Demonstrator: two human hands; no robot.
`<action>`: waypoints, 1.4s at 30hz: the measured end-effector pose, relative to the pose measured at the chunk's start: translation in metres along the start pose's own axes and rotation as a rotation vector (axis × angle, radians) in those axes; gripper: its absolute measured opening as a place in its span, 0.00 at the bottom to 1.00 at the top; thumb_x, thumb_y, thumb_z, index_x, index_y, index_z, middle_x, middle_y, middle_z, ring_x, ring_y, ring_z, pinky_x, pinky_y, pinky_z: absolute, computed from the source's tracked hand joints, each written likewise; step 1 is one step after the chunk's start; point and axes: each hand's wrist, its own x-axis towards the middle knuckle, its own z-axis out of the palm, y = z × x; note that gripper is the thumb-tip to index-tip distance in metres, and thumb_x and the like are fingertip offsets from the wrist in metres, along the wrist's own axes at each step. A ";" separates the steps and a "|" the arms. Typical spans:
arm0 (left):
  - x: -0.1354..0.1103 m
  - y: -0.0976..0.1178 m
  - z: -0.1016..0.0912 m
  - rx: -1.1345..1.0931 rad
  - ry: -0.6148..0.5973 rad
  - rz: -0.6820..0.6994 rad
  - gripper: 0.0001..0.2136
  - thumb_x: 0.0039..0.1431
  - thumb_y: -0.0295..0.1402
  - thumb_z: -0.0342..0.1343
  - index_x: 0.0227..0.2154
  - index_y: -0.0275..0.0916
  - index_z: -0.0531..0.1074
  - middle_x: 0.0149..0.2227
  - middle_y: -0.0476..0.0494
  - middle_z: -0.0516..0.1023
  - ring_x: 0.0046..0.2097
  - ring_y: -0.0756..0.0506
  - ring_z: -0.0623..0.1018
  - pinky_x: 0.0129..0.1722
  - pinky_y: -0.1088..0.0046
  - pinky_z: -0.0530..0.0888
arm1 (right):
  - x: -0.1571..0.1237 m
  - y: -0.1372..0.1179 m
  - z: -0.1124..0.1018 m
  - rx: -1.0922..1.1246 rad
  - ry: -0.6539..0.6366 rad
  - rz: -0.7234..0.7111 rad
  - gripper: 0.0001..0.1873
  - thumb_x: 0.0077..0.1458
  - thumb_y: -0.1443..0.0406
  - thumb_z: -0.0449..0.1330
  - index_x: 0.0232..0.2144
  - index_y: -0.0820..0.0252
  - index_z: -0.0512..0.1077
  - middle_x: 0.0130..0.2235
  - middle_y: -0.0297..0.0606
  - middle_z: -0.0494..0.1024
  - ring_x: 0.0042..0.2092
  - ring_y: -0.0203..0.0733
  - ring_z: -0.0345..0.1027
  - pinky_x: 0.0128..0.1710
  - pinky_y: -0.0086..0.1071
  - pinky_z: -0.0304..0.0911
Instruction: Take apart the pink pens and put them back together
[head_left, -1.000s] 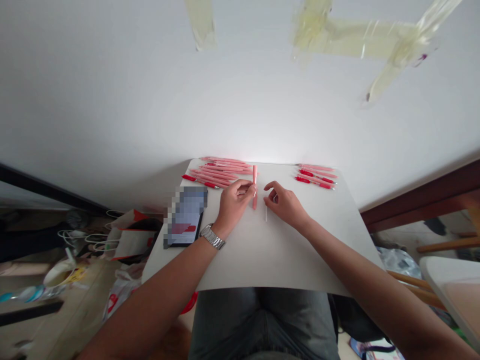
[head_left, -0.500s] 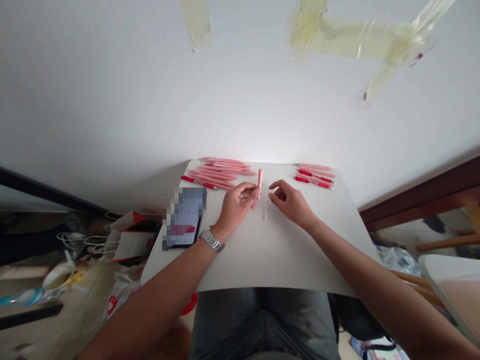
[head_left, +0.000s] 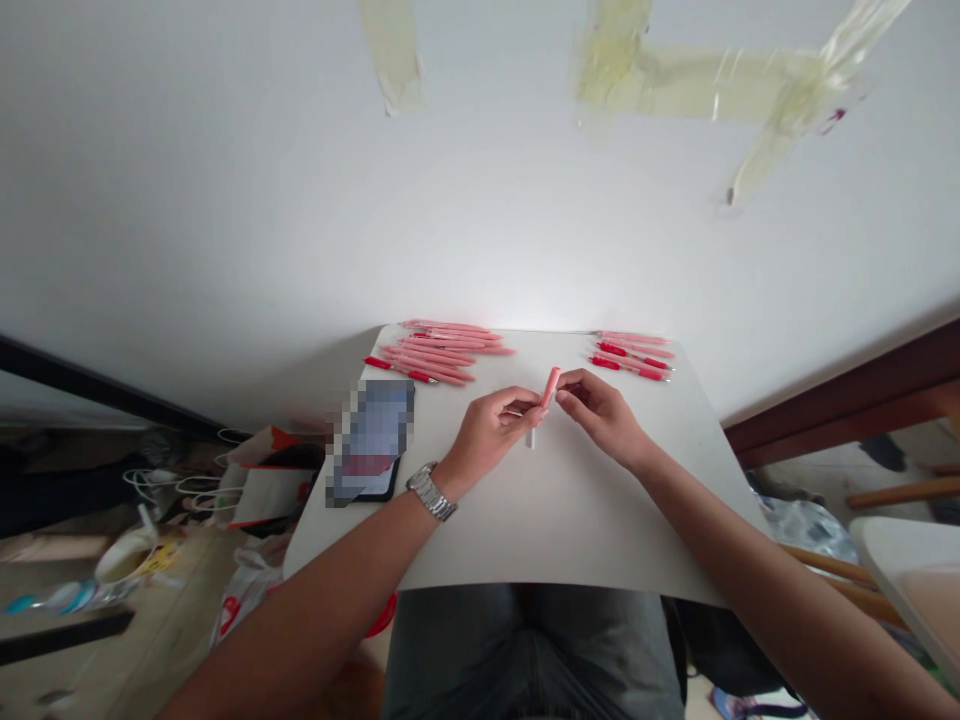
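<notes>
My left hand point(head_left: 499, 425) pinches a short pink pen barrel point(head_left: 552, 384), which tilts up to the right. Close against the barrel's right side is my right hand point(head_left: 600, 412), its thumb and fingertips brought together; whatever they may hold is too small to make out. Below my left fingertips a thin whitish stick point(head_left: 532, 438), like a pen refill, lies on the white table point(head_left: 517, 530), its upper part hidden by the hand and barrel.
Several pink pens point(head_left: 442, 350) lie in a pile at the back left, with a red pen point(head_left: 401, 370) in front. More pink and red pens point(head_left: 634, 362) lie at the back right. A phone point(head_left: 375, 440) rests at the table's left edge. The wall point(head_left: 480, 200) rises behind.
My left hand has moved right and slightly down with the pink barrel, which now leans right over the whitish stick. My right fingertips have come up against the barrel.
</notes>
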 end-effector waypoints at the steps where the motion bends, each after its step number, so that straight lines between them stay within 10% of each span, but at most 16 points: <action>1: -0.001 0.001 0.000 0.009 -0.006 0.001 0.13 0.65 0.44 0.63 0.40 0.38 0.80 0.40 0.40 0.83 0.42 0.43 0.84 0.46 0.66 0.83 | -0.001 0.000 0.000 0.022 -0.007 -0.007 0.19 0.66 0.47 0.61 0.46 0.54 0.74 0.41 0.39 0.80 0.42 0.44 0.74 0.44 0.38 0.70; 42: -0.003 0.004 -0.001 0.176 0.106 0.199 0.12 0.69 0.36 0.61 0.51 0.39 0.77 0.44 0.40 0.82 0.45 0.46 0.82 0.47 0.70 0.81 | -0.017 -0.001 0.002 -0.228 -0.059 -0.190 0.09 0.68 0.58 0.60 0.44 0.55 0.76 0.37 0.38 0.80 0.38 0.42 0.73 0.42 0.37 0.69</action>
